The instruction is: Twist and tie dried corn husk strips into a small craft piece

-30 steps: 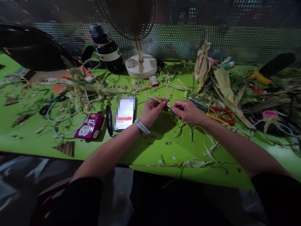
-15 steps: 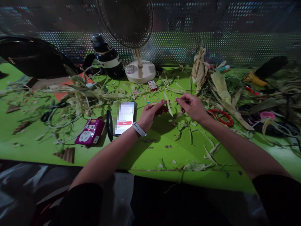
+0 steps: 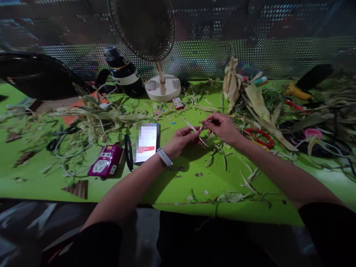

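Observation:
Pale strips of dried corn husk run between my two hands above the green table. My left hand, with a light band on its wrist, pinches the strips between thumb and fingers. Close against it, my right hand pinches the strips with its fingertips, palm down. The exact spot where the strips meet is partly covered by the fingers. Loose husk scraps lie on the table just below the hands.
A lit phone stands left of my left hand, beside a purple power socket. Behind are a fan, a dark bottle and a small red-white box. Red-handled scissors and a husk bundle lie right.
My hands have come closer together, nearly touching. The husk strip at my left fingers has tilted from near upright to a flatter slant. The view has shifted slightly.

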`<action>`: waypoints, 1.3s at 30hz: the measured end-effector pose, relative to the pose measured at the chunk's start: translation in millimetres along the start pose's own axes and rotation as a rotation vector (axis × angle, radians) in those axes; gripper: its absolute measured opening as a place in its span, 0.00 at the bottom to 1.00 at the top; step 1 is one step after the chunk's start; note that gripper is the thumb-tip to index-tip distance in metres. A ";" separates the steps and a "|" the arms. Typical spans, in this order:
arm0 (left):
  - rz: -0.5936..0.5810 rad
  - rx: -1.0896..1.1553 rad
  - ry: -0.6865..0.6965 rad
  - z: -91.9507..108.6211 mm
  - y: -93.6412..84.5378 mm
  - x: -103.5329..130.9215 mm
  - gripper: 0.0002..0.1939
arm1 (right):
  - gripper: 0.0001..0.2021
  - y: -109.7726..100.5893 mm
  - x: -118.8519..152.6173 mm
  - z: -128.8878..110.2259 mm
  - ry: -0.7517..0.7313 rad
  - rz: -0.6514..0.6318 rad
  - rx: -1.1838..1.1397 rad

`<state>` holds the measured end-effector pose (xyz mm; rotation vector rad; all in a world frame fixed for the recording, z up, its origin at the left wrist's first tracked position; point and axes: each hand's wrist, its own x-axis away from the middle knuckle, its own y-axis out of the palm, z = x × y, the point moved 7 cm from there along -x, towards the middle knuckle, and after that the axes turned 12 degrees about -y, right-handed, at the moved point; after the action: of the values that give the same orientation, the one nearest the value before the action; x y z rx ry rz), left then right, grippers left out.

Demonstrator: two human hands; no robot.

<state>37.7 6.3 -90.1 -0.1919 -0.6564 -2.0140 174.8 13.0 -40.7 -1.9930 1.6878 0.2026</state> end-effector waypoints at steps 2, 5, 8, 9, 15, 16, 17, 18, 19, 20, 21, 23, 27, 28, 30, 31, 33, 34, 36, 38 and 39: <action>0.030 -0.079 0.100 5.6 -2.3 0.1 0.16 | 0.16 -1.5 2.0 0.4 -0.005 0.010 0.073; 0.067 -0.172 0.198 12.7 -6.5 0.3 0.15 | 0.15 -5.6 4.0 -1.2 -0.013 0.017 0.201; 0.070 -0.204 0.186 17.5 -9.7 0.9 0.15 | 0.15 -5.7 4.6 -1.5 0.015 0.005 0.198; 0.067 -0.174 0.175 19.6 -11.1 1.4 0.15 | 0.15 -5.2 4.9 -0.2 0.041 0.012 0.160; 0.157 0.276 0.173 23.9 -28.3 -0.9 0.16 | 0.16 0.2 12.5 18.9 0.259 0.242 -0.266; 0.198 0.328 0.143 18.8 -30.8 -2.8 0.17 | 0.16 1.1 14.4 21.1 0.284 0.293 -0.330; 0.233 0.352 0.104 12.7 -31.6 -4.4 0.18 | 0.17 1.9 16.3 22.6 0.304 0.341 -0.384; 0.233 0.342 0.066 7.2 -29.1 -5.7 0.20 | 0.17 2.8 18.2 23.5 0.321 0.382 -0.428; 0.224 0.318 0.079 5.4 -25.7 -5.4 0.22 | 0.18 4.1 20.1 24.0 0.338 0.413 -0.463; 0.198 0.282 0.127 6.6 -21.0 -3.7 0.24 | 0.18 5.9 21.8 24.3 0.353 0.432 -0.490; 0.160 0.224 0.173 8.3 -15.0 -1.4 0.26 | 0.18 8.2 23.3 24.5 0.366 0.438 -0.512; 0.097 0.111 0.209 9.8 -4.1 3.2 0.25 | 0.18 13.0 25.7 24.7 0.377 0.423 -0.530; 0.072 0.113 0.181 12.1 -2.0 6.0 0.21 | 0.17 22.4 26.7 23.4 0.350 0.292 -0.466; 0.072 0.136 0.177 13.4 -4.0 5.4 0.19 | 0.17 23.9 26.9 23.1 0.349 0.259 -0.444; 0.084 0.170 0.142 13.7 -8.5 3.1 0.15 | 0.17 25.0 26.6 21.2 0.345 0.208 -0.398; 0.100 0.174 0.107 12.2 -10.5 1.8 0.14 | 0.17 24.4 25.9 19.3 0.334 0.188 -0.367; 0.142 0.160 0.030 7.8 -13.2 0.3 0.13 | 0.17 21.4 23.2 12.7 0.281 0.152 -0.288; 0.153 0.148 0.001 6.0 -13.0 0.4 0.14 | 0.18 19.3 21.4 8.6 0.243 0.140 -0.245; 0.144 0.128 -0.015 5.2 -9.9 1.8 0.14 | 0.18 15.2 18.4 1.8 0.182 0.129 -0.172; 0.096 0.128 -0.004 6.5 -5.1 3.5 0.13 | 0.18 11.6 16.3 -1.8 0.150 0.136 -0.130; 0.064 0.128 -0.003 6.9 -2.9 4.0 0.13 | 0.19 9.7 15.5 -2.9 0.140 0.149 -0.119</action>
<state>32.3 7.9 -83.8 -0.1378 -0.7687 -1.9040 168.2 -2.8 -47.8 -2.0074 1.9572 0.2247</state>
